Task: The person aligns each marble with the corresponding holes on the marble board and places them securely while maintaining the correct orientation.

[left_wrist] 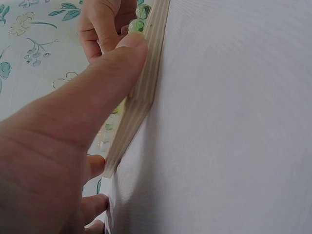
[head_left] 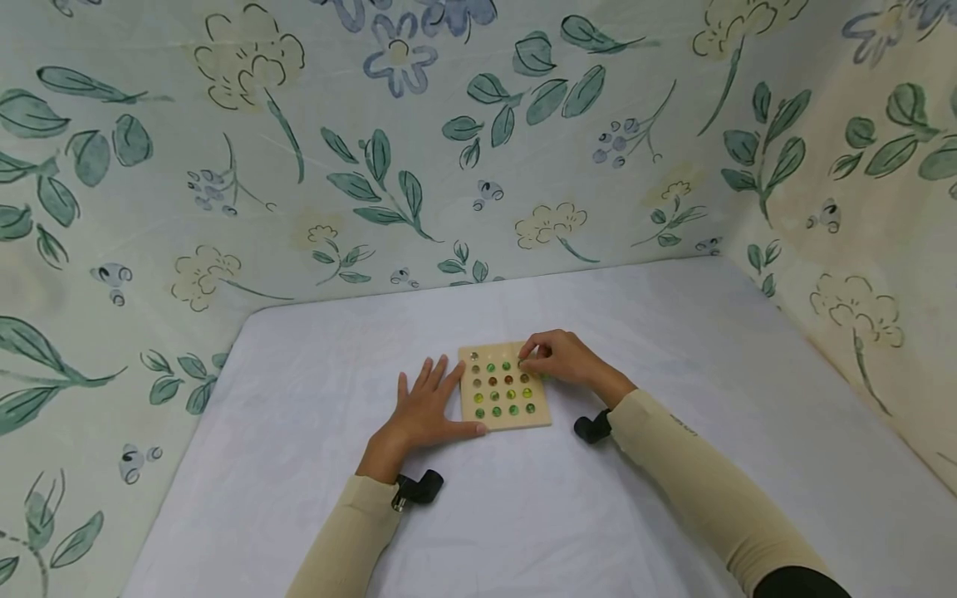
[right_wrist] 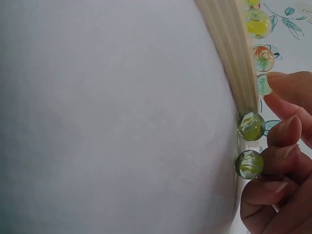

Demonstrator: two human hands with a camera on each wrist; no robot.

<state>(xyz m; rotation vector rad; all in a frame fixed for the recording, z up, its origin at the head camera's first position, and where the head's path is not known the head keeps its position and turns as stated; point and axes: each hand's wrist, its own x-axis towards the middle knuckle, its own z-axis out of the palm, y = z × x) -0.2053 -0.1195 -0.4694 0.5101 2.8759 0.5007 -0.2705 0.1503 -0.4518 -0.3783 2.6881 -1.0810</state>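
Note:
A square wooden board (head_left: 514,421) lies on the cloth, bearing rows of glass marbles in green, yellow and reddish brown. My left hand (head_left: 426,413) is spread at its left side, the thumb at the near left corner and the index finger at the left edge. At the far right corner, my right hand (head_left: 561,357) pinches a pale green marble (right_wrist: 263,84) between thumb and index finger. Two green-yellow marbles, one upper (right_wrist: 251,126) and one lower (right_wrist: 249,164), sit against its other, curled fingers. Whether those fingers grip them cannot be told.
White cloth (head_left: 299,399) covers the table around the board. Behind and to the right stand walls of flower-patterned fabric (head_left: 449,191). Black cameras are strapped to the left wrist (head_left: 420,487) and the right wrist (head_left: 593,427).

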